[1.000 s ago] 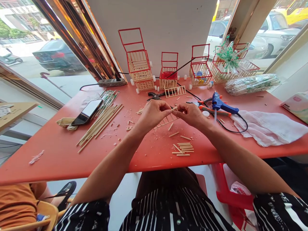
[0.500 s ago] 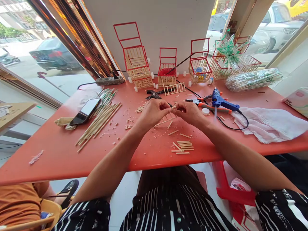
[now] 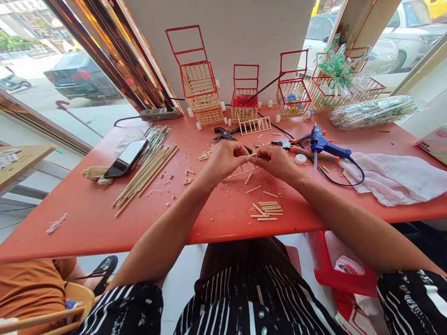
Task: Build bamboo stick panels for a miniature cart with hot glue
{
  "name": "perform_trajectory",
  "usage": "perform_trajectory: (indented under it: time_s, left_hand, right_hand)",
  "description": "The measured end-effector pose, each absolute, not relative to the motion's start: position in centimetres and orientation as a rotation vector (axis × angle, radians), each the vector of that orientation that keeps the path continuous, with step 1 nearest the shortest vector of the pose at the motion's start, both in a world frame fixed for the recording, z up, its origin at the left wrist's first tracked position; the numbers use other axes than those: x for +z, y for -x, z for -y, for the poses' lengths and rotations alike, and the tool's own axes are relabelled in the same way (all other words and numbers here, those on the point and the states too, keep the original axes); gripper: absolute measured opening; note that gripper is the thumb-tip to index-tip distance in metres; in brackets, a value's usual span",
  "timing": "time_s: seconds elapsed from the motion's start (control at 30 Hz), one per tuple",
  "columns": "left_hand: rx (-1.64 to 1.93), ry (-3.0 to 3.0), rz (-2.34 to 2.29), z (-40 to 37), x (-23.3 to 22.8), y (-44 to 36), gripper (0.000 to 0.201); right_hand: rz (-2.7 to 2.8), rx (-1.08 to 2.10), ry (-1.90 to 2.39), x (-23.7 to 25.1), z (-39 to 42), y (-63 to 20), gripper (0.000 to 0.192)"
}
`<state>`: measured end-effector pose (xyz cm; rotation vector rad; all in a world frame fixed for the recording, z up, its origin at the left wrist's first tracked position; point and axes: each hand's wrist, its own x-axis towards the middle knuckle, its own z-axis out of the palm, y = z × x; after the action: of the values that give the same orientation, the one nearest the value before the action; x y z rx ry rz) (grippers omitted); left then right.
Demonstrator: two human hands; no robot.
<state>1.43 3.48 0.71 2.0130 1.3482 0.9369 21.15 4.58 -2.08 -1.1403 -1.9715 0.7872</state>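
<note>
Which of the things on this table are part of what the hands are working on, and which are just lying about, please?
In use:
left hand and right hand, pinching a short stick
stick lattice beneath them
cut sticks

Lying about:
phone
long sticks
glue gun
white cloth
finished carts

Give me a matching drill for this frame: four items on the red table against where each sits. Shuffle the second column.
Items:
1. phone
2. blue glue gun
3. white cloth
4. pile of cut sticks

Places:
A. far right of the table
B. near the front edge, below the hands
C. on the left, beside the long sticks
D. just right of the right hand

Pairs: 1-C, 2-D, 3-A, 4-B
</note>
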Motion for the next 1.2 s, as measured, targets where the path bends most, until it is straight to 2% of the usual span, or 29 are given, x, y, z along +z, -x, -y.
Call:
perform_trajectory:
  time_s: [0.23,0.53,0.7,0.8,0.97,1.2]
  left_hand:
    - [0.919,-2.065,-1.337,-3.6,1.0,-0.8,0.012]
    - [0.922,-2.090,-1.390,-3.4,0.8,-1.1,0.011]
    - [0.929,-2.054,-1.422,-3.3,1.1,-1.2,0.009]
    - [0.950,-2.022,-1.451,-3.3,1.4,-1.2,0.010]
    - [1.011,-1.984,-1.494,-3.4,1.6,-1.1,0.011]
    - [1.087,-1.937,-1.475,-3.0,1.5,-2.2,0.009]
  right_hand:
    - [1.909,0.954,1.119,-1.8,-4.7,-21.0,0.056]
    - [1.918,1.000,1.155,-2.9,-5.3,-21.3,0.046]
    - [1.919,0.892,1.209,-2.5,-5.1,-21.3,0.030]
    - [1.843,0.843,1.212,-1.9,-4.8,-21.4,0.033]
    - [1.829,0.494,1.154,-0.9,-3.9,-21.4,0.012]
    - [1.969,0.182,1.208,-0.6,-2.8,-21.0,0.018]
